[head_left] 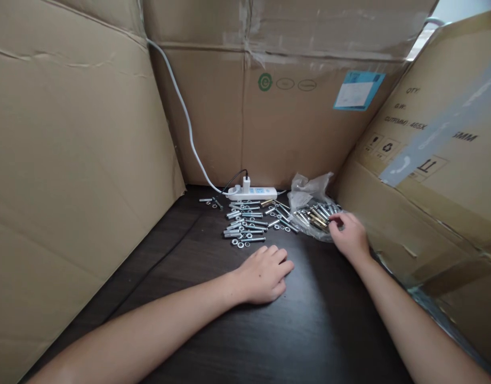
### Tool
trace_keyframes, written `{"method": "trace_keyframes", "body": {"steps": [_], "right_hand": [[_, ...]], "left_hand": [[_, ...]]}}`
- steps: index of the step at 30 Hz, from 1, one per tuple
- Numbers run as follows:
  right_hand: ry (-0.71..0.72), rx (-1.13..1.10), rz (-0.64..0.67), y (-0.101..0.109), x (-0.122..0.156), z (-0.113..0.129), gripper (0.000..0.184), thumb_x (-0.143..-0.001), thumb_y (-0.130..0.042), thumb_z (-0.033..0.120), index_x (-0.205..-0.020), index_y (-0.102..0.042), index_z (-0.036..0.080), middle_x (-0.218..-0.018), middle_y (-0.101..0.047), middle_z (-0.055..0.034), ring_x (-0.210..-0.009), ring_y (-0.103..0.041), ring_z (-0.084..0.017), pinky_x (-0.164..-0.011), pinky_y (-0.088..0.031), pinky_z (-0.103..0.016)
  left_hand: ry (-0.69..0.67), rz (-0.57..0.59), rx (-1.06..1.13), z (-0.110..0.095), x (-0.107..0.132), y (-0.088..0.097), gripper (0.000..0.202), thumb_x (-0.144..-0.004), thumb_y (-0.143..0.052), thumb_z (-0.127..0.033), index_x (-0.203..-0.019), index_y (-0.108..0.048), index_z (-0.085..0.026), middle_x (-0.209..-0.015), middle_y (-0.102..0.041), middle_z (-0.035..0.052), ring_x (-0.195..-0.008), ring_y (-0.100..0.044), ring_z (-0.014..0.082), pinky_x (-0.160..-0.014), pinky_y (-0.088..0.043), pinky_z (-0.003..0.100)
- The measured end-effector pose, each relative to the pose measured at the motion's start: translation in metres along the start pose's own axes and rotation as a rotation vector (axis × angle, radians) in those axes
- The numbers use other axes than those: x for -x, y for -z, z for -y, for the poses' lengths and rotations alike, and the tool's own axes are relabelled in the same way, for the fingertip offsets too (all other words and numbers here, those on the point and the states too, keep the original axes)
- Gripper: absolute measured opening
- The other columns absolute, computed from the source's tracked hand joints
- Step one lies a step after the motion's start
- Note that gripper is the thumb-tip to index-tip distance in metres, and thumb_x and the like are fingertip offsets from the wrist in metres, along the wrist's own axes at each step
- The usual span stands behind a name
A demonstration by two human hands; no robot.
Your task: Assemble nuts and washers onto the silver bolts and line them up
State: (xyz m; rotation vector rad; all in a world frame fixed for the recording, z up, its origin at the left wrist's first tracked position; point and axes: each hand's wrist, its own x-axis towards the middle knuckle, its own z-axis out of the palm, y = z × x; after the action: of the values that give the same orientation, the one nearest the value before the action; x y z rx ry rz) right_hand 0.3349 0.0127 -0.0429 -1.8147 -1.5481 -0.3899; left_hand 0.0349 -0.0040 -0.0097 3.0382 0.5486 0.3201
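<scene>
My left hand rests palm down on the dark table, fingers loosely curled, holding nothing that I can see. Just beyond it lies a heap of silver bolts, nuts and washers. My right hand reaches into a clear plastic bag that holds more bolts, some brass-coloured. Its fingertips are pinched at the bag's contents; what they grip is too small to name.
Cardboard boxes wall the table on the left, back and right. A white power strip with a plugged-in charger lies at the back; its white cable runs up the cardboard.
</scene>
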Motion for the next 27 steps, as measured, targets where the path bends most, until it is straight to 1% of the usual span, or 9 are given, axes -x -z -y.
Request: {"method": "trace_keyframes", "body": {"steps": [3,7,10,13,15,17,21,27], "right_hand": [[-0.011,0.003,0.043,-0.003,0.001,0.006,0.015,-0.077,-0.048,0.026,-0.080,-0.061,0.019,-0.083,-0.061,-0.0059,-0.076,-0.056,-0.020,-0.071,-0.044,-0.032],[0.096,0.045,0.129,-0.006,0.005,0.024,0.014,-0.077,-0.049,0.026,-0.085,-0.060,0.020,-0.087,-0.060,-0.0049,-0.078,-0.057,-0.020,-0.072,-0.045,-0.031],[0.120,0.082,0.165,-0.009,0.006,0.030,0.018,-0.077,-0.051,0.028,-0.091,-0.059,0.021,-0.090,-0.060,-0.0056,-0.078,-0.057,-0.020,-0.071,-0.045,-0.032],[0.085,0.135,0.132,-0.008,0.005,0.027,0.020,-0.078,-0.050,0.030,-0.092,-0.059,0.020,-0.090,-0.060,-0.0072,-0.082,-0.057,-0.022,-0.073,-0.045,-0.033],[0.030,0.177,0.102,-0.006,0.004,0.022,0.021,-0.079,-0.049,0.031,-0.092,-0.060,0.019,-0.091,-0.060,-0.0086,-0.085,-0.057,-0.024,-0.073,-0.044,-0.034],[-0.037,0.185,0.120,-0.004,0.003,0.018,0.022,-0.080,-0.048,0.031,-0.093,-0.060,0.019,-0.089,-0.062,-0.0081,-0.082,-0.058,-0.024,-0.069,-0.044,-0.033],[-0.103,0.118,0.205,-0.004,0.004,0.014,0.019,-0.080,-0.046,0.031,-0.090,-0.059,0.020,-0.082,-0.064,-0.0050,-0.070,-0.058,-0.020,-0.061,-0.042,-0.030],[-0.173,0.000,0.189,-0.007,0.005,0.013,0.020,-0.080,-0.047,0.035,-0.088,-0.057,0.020,-0.074,-0.064,-0.0034,-0.062,-0.058,-0.019,-0.056,-0.040,-0.029]], "left_hand": [[0.002,0.000,0.006,0.000,0.000,0.000,0.018,-0.081,-0.048,-0.025,-0.098,-0.053,-0.019,-0.100,-0.050,0.0062,-0.090,-0.044,0.0205,-0.076,-0.038,0.032],[0.005,-0.007,0.010,0.000,0.000,0.000,0.018,-0.082,-0.048,-0.024,-0.099,-0.053,-0.019,-0.101,-0.050,0.0062,-0.090,-0.044,0.0203,-0.077,-0.038,0.032],[0.010,-0.004,0.012,0.000,0.000,0.001,0.019,-0.081,-0.048,-0.024,-0.099,-0.053,-0.019,-0.101,-0.050,0.0063,-0.090,-0.045,0.0205,-0.076,-0.038,0.032],[0.013,-0.004,0.010,0.000,0.000,0.001,0.019,-0.082,-0.048,-0.024,-0.099,-0.053,-0.019,-0.101,-0.050,0.0066,-0.091,-0.045,0.0207,-0.077,-0.038,0.032],[0.010,-0.003,0.009,0.000,0.000,0.001,0.019,-0.082,-0.047,-0.024,-0.100,-0.053,-0.019,-0.102,-0.050,0.0069,-0.091,-0.045,0.0207,-0.077,-0.038,0.032],[0.005,0.000,0.007,0.000,0.000,0.001,0.019,-0.082,-0.047,-0.024,-0.100,-0.053,-0.019,-0.102,-0.050,0.0070,-0.091,-0.045,0.0208,-0.077,-0.038,0.032],[0.000,0.002,-0.006,0.000,0.000,0.001,0.019,-0.082,-0.048,-0.025,-0.100,-0.053,-0.019,-0.101,-0.050,0.0069,-0.091,-0.045,0.0209,-0.077,-0.038,0.032],[0.001,-0.004,-0.006,0.000,0.000,0.001,0.019,-0.082,-0.048,-0.025,-0.100,-0.053,-0.019,-0.101,-0.050,0.0068,-0.091,-0.045,0.0208,-0.077,-0.038,0.032]]}}
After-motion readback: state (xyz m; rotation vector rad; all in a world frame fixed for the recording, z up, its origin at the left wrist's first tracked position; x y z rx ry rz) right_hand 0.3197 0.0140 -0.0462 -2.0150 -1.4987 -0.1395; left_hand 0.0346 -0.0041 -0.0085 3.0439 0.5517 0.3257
